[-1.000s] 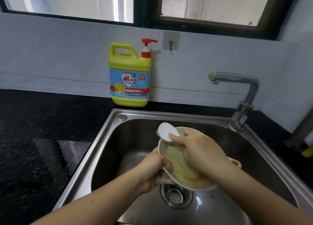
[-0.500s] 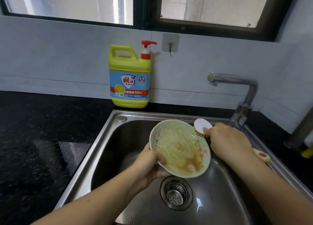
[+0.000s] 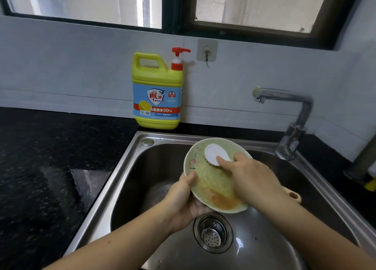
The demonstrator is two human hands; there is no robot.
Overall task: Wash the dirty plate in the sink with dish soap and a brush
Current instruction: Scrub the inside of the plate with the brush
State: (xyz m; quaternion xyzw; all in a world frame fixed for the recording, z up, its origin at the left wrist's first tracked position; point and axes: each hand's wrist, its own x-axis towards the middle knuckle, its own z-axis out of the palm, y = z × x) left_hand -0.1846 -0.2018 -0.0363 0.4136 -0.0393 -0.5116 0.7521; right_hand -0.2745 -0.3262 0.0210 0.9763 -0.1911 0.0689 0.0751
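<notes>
A pale green plate [image 3: 209,185] with a flower pattern is tilted over the steel sink [image 3: 130,164], brown sauce smeared along its lower edge. My left hand [image 3: 184,200] grips the plate's lower left rim from beneath. My right hand [image 3: 250,178] holds a brush with a white head [image 3: 213,153], pressing it onto the upper part of the plate; the brush handle's beige end [image 3: 294,195] sticks out behind my wrist. A yellow dish soap jug [image 3: 157,90] with a red pump stands on the counter behind the sink.
A chrome faucet [image 3: 293,119] rises at the sink's right rear, no water running. The drain strainer [image 3: 212,232] sits in the basin below the plate. Black stone counter [image 3: 44,168] spreads to the left. A wall hook [image 3: 207,51] hangs beside the jug.
My right hand has swept the brush from the plate's right rim back onto its upper face. The plate stays tilted in my left hand.
</notes>
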